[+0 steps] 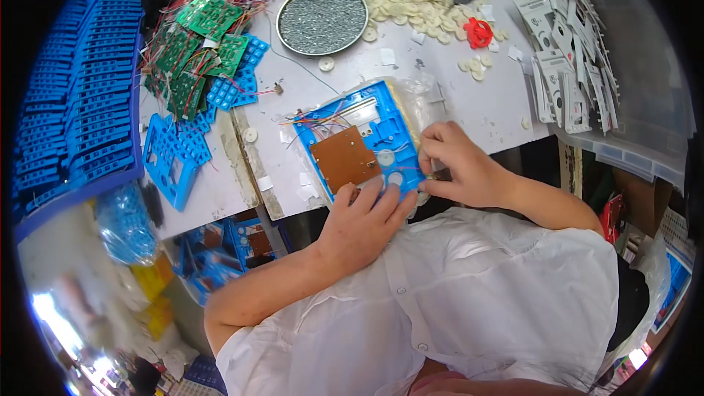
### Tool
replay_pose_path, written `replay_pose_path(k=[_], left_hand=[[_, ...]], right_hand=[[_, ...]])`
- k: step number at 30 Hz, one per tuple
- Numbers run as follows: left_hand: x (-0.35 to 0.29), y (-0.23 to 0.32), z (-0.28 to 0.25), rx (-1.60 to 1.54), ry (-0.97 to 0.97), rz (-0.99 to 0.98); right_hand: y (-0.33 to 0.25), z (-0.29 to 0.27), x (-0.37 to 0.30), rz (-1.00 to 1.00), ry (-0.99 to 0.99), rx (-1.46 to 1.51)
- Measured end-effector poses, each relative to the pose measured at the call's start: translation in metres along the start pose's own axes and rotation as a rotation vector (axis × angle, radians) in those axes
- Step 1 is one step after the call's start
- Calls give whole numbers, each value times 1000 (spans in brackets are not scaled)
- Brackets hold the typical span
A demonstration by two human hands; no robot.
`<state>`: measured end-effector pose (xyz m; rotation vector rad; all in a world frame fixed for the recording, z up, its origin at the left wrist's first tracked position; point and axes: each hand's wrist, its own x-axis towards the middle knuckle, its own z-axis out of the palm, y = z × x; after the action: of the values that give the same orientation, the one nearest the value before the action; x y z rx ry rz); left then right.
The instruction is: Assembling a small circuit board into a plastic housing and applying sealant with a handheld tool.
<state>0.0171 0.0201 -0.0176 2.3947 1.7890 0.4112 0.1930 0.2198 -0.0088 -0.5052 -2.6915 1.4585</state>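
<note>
casing (396, 132) of blue plastic, open side up at the near edge of a white table (488, 114), with brown board (345, 158) inside; left hand (359, 226) laid across the near end, fingers slightly spread; right hand (466, 166) at the right-hand edge, thumb and forefinger bent toward each other, cannot tell whether pinching anything there. possible trouble, judging by the layout: loose wires (323, 119) at the far left corner, liable to snag or get trapped under the brown board; a slide on the crumpled clear plastic (424, 90) at the far right corner, or a tip over the table's edge from too hard a press near the body. far end pointing away from the body, leaning left; long axis apparently from far left to near right, though nearly square in outline and partly covered.
</note>
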Motion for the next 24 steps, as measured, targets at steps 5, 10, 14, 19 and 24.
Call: replay_pose_path(k=[5,10,14,19,24], left_hand=[[-7,-6,7,-172,131,-47],[-8,-18,1,-344,336,-155],[-11,-38,-2,-254,414,-350],[-9,-47,-1,-346,470,-415],[-5,-58,3,-326,523,-457]], right_hand=[[-14,-7,42,-193,225,-213],[-16,20,98,-240,295,-468],[-17,35,115,-308,327,-439],[-23,41,123,-332,314,-466],[-31,46,132,-253,308,-622]])
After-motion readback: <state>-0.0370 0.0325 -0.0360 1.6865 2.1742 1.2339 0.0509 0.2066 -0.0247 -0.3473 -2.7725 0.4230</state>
